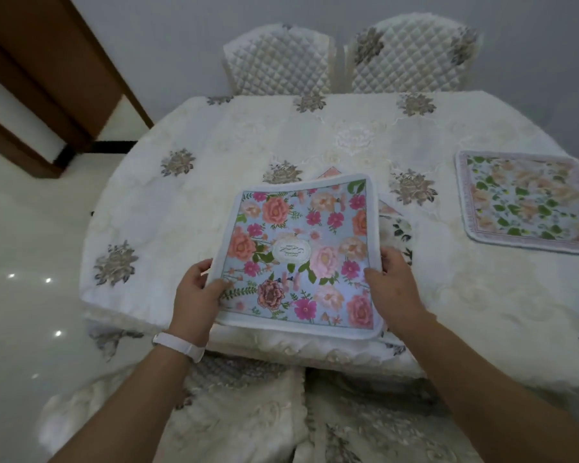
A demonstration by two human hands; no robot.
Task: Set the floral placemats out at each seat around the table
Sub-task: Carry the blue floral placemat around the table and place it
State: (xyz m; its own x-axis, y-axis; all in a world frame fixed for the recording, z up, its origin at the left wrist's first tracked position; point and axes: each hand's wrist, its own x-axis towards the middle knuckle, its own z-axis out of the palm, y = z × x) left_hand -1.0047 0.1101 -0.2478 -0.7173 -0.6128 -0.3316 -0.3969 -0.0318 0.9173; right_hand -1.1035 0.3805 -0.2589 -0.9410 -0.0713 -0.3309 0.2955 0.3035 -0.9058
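A blue floral placemat with pink and orange roses is held a little above the near edge of the table. My left hand grips its left edge, thumb on top. Its right edge is pinched by my right hand. Under it lie more placemats, of which only corners and a right strip show. Another floral placemat, pale with peach flowers and green leaves, lies flat at the table's right side.
A cream embroidered cloth covers the table. Two quilted chairs stand at the far side. Two more covered seats are just below me. Shiny floor and a brown door lie to the left.
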